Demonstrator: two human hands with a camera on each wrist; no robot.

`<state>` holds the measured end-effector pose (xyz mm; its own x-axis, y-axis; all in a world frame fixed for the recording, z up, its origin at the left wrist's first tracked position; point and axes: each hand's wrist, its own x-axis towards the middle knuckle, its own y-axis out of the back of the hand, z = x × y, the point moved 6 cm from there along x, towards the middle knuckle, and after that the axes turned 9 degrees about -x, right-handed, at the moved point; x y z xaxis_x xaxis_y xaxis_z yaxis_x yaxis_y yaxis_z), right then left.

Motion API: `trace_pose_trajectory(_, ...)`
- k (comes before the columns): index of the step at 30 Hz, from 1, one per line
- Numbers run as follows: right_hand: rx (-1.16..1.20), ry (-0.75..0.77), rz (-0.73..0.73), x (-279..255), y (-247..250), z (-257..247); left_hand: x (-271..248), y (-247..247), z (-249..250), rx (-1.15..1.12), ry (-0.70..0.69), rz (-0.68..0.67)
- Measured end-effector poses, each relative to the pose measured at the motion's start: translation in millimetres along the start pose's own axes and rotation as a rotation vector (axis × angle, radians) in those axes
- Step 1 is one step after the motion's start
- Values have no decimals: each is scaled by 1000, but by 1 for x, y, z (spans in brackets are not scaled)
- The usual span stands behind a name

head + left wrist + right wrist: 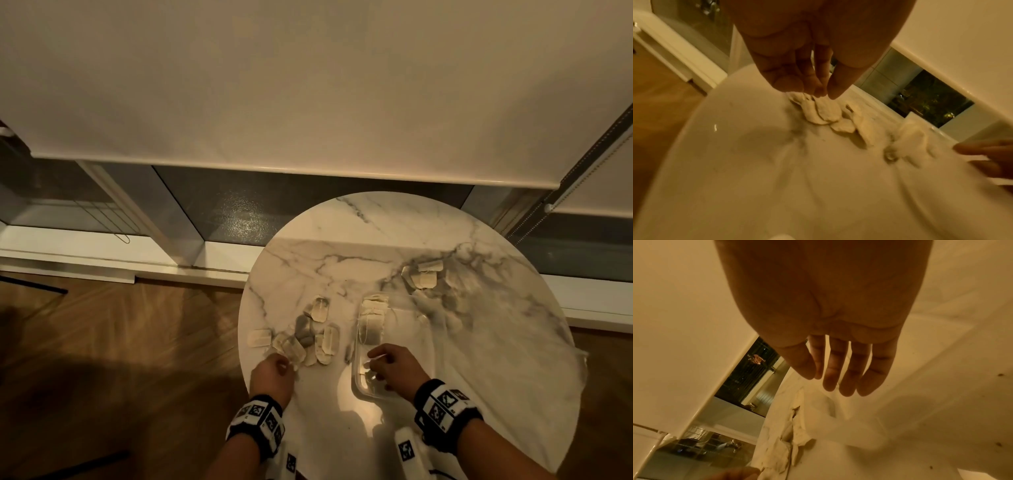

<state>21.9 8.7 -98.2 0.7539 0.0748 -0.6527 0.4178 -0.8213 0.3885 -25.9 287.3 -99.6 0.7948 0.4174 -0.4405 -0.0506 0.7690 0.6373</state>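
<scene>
Several pale tea bags [327, 342] lie scattered on the left part of a round marble table [376, 233]. My left hand [282, 365] reaches to the nearest tea bag [294, 349] close to the table's left edge. In the left wrist view, the left hand [826, 95] brings thumb and fingertips together in a pinch on the near edge of that tea bag [824, 112]. A clear plastic container [430, 342] holds a row of tea bags [371, 322] at its far end. My right hand [373, 366] hovers over its near end, and in the wrist view this right hand [834, 382] has straight, empty fingers.
A second group of tea bags [424, 275] lies at the far right of the table. Beyond the table are a low window and a drawn roller blind [308, 85]. Wooden floor [120, 342] lies to the left, below the table's edge.
</scene>
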Motion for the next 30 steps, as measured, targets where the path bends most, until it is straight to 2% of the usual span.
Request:
trace_pose_trajectory(4,-15,6,13,-5,-3,-6,35,22,-3,204,-217,60)
trace_pose_trajectory(9,-40,-4,31,-9,-9,-7,76,30,-14,500,-238,-41)
trace_pose_trajectory(12,-53,-11,39,-12,-12,-8,83,27,-21,616,-232,-126)
trace_pose_trajectory(14,-55,-19,45,-15,-13,-8,82,25,-26,651,-248,-137)
trace_pose_trajectory(26,-58,-26,122,-22,-16,-9,53,33,-34,491,-274,-58)
trace_pose_trajectory(30,-85,-7,137,-22,-17,-13,42,48,-36,310,-212,-16)
